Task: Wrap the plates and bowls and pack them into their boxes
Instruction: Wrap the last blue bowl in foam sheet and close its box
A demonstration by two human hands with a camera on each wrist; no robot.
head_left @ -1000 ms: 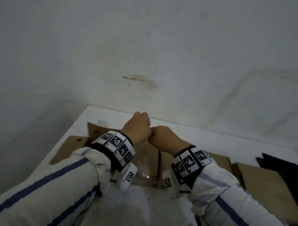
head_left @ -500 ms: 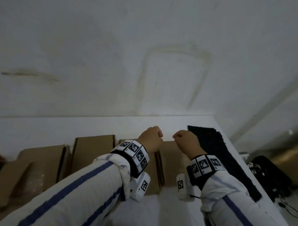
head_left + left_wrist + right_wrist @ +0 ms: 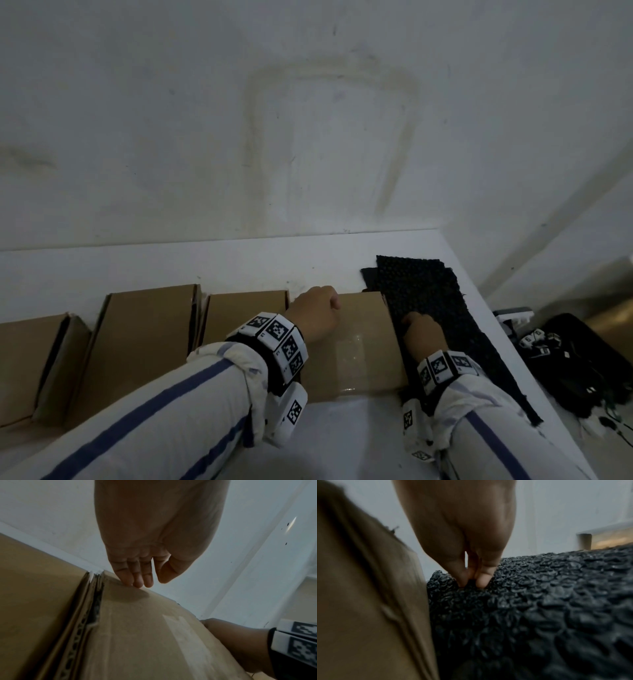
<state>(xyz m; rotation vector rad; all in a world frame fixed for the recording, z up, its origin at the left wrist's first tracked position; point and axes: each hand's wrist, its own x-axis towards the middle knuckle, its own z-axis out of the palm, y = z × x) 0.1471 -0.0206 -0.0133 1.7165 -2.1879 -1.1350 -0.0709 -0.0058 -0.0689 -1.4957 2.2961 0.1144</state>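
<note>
Several closed brown cardboard boxes stand in a row on the white table. My left hand rests on the rightmost box. Its fingertips touch the far top edge of that box, with the thumb held apart. A patch of clear tape sits on the box lid. A black bubble-wrap sheet lies just right of the box. My right hand pinches a fold of that sheet between thumb and fingers, right beside the box wall. No plates or bowls show.
Three more boxes line up to the left. The wall rises directly behind the table. The table's right edge runs just past the black sheet; beyond it, on the floor, lies dark gear with cables.
The head view has swung right along the row of boxes. Both hands came down from fists in the air: the left onto the rightmost box, the right onto the black sheet, which it now pinches.
</note>
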